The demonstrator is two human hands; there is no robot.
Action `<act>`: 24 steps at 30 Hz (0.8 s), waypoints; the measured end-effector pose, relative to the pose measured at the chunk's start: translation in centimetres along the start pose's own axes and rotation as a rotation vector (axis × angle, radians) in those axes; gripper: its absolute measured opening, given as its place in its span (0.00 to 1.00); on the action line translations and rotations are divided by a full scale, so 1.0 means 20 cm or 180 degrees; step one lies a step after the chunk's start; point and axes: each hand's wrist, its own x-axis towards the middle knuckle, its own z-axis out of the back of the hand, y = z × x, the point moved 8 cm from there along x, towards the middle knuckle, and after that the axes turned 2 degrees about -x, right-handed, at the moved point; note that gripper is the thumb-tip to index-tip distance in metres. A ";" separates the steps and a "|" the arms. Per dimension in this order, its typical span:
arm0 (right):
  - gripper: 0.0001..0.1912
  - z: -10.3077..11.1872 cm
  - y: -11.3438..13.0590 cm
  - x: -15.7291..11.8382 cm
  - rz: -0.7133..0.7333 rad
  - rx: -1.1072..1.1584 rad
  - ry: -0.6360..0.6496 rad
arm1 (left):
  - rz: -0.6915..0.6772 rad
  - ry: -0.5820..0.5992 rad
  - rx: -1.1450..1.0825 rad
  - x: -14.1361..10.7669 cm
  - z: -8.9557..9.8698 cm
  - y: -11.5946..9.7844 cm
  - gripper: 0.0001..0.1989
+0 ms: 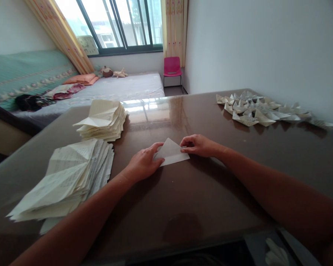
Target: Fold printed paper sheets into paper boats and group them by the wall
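Note:
A folded sheet of white paper [170, 153], shaped like a triangle with a band along its lower edge, is between my two hands over the brown table. My left hand [145, 160] grips its left corner, thumb on top and fingers behind. On the other side, my right hand [199, 145] pinches the sloping right edge between thumb and fingers. The paper's point faces away from me. Its underside and far left corner are hidden.
Two stacks of creased paper, a nearer one [69, 170] and a farther one [102, 118], stand at the left. Several folded paper boats [249, 109] sit at the right by the wall. Beyond the glossy table [183, 207] are a bed [133, 85] and a pink chair [172, 67].

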 end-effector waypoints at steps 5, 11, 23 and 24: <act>0.10 0.00 -0.02 0.00 -0.0192 -0.0031 -0.0255 | -0.0876 -0.0782 0.0940 -0.04 0.04 -0.22 0.24; 0.09 0.02 -0.03 -0.01 -0.0229 -0.0034 -0.0355 | -0.1245 -0.0354 0.0806 -0.01 -0.11 -0.32 0.20; 0.07 0.03 0.01 -0.02 -0.0007 -0.0398 -0.0276 | -0.1104 -0.0273 0.0820 0.00 -0.11 -0.31 0.20; 0.08 0.03 0.02 -0.02 0.0042 -0.0451 -0.0281 | -0.1096 -0.0272 0.0830 0.00 -0.11 -0.31 0.19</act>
